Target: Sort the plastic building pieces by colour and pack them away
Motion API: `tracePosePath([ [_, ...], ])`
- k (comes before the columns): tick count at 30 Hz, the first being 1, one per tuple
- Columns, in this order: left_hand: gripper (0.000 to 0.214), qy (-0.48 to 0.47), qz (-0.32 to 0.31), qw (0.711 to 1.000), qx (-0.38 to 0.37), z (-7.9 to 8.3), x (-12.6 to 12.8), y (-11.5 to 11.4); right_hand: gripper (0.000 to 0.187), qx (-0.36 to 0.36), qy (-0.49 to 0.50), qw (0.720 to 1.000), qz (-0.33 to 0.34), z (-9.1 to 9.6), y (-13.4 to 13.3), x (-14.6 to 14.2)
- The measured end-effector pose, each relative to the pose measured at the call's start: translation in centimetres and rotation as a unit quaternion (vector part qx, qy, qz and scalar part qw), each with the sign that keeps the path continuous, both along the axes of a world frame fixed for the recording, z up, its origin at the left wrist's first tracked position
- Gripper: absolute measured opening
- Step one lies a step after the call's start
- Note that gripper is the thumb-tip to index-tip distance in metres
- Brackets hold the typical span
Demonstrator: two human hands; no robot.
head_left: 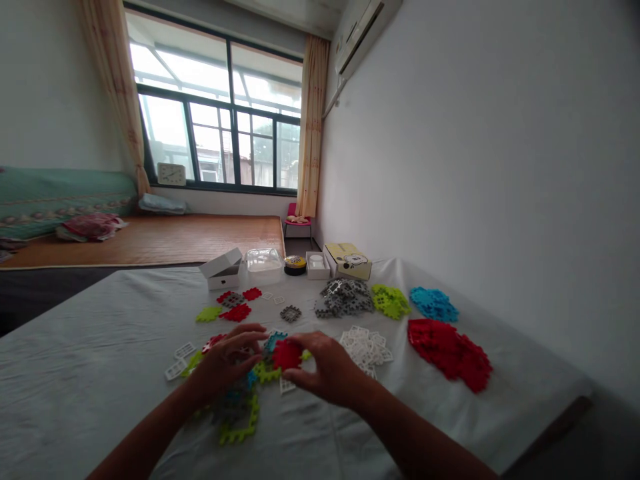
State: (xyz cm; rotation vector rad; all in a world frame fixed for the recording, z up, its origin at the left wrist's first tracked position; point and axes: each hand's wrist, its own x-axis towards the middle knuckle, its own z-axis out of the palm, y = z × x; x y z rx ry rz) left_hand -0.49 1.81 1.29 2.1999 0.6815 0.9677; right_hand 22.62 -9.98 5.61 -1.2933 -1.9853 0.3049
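My right hand [326, 367] pinches a red interlocking tile [287, 355] between thumb and fingers, just above the white tablecloth [90, 373]. My left hand [227, 360] curls over a joined cluster of blue, yellow-green and grey tiles [240, 407], its fingers resting on the top edge of the cluster next to the red tile. The two hands almost touch at the red tile. A white tile lies flat under my right hand.
Sorted tile piles lie to the right: white [366, 347], red [449, 352], blue [434, 304], yellow-green [391, 301], grey [345, 297]. Loose tiles lie around [235, 305]. Small boxes [221, 268], a clear tub and a cardboard box [349, 261] line the far edge.
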Motion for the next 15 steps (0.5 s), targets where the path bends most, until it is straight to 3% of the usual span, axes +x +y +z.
tracePosePath([
  [4,0.028,0.001,0.070,0.998,-0.005,-0.8,-1.0,1.9,0.047,0.037,-0.031,0.981,-0.190,-0.1,-2.3,10.8],
  [7,0.032,-0.008,0.081,0.997,-0.005,-1.2,-1.7,2.8,0.050,0.060,-0.079,0.916,-0.389,-1.1,-4.9,21.0],
  [9,0.034,-0.010,0.087,0.996,-0.004,-1.3,-1.9,3.1,0.050,0.032,-0.106,0.869,-0.482,-2.1,-7.0,26.6],
  [12,0.036,-0.008,0.108,0.994,-0.002,-1.0,-2.4,3.4,0.043,-0.030,-0.126,0.846,-0.518,-3.6,-9.4,31.5],
  [15,0.038,-0.003,0.146,0.989,0.004,-0.5,-3.4,3.8,0.042,-0.018,-0.145,0.842,-0.519,-4.6,-9.7,32.5],
])
